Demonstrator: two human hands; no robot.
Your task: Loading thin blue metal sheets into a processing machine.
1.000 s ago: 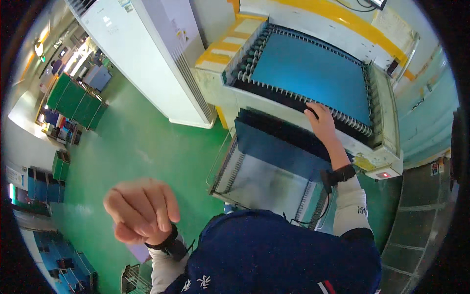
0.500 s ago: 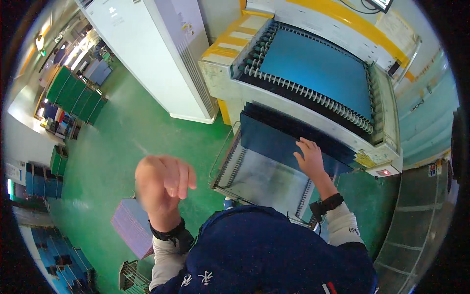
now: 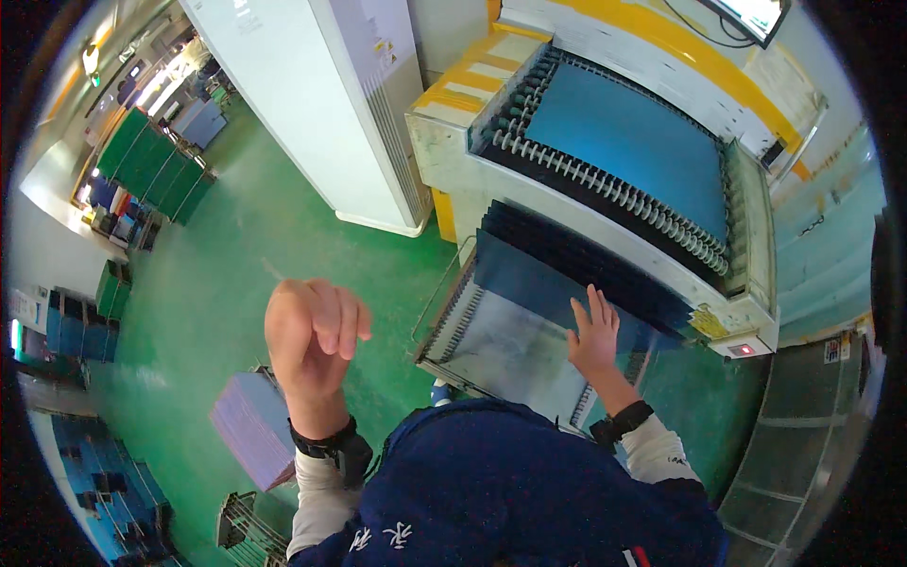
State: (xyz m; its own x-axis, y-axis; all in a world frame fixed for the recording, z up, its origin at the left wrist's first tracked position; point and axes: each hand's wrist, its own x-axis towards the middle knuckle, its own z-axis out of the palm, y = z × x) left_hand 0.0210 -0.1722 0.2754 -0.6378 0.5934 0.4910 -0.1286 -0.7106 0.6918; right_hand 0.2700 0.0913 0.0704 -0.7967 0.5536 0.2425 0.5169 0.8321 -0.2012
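Dark panels (image 3: 518,266) stand on edge in my head view, probably slotted in the toothed rack (image 3: 461,326) to keep faces apart. The right hand (image 3: 595,342) is spread before them; the left hand (image 3: 315,338) curls, its grip hidden from me.

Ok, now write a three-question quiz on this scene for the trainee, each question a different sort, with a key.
1. True or false: the blue sheet lies flat on the machine.
2. Which grip is nearer the dark sheets standing in the rack?
a) left
b) right
c) both equally
3. Fill in: the floor is coloured ____.

Key: 1. True. 2. b, the right grip, its fingers spread. 3. Green.
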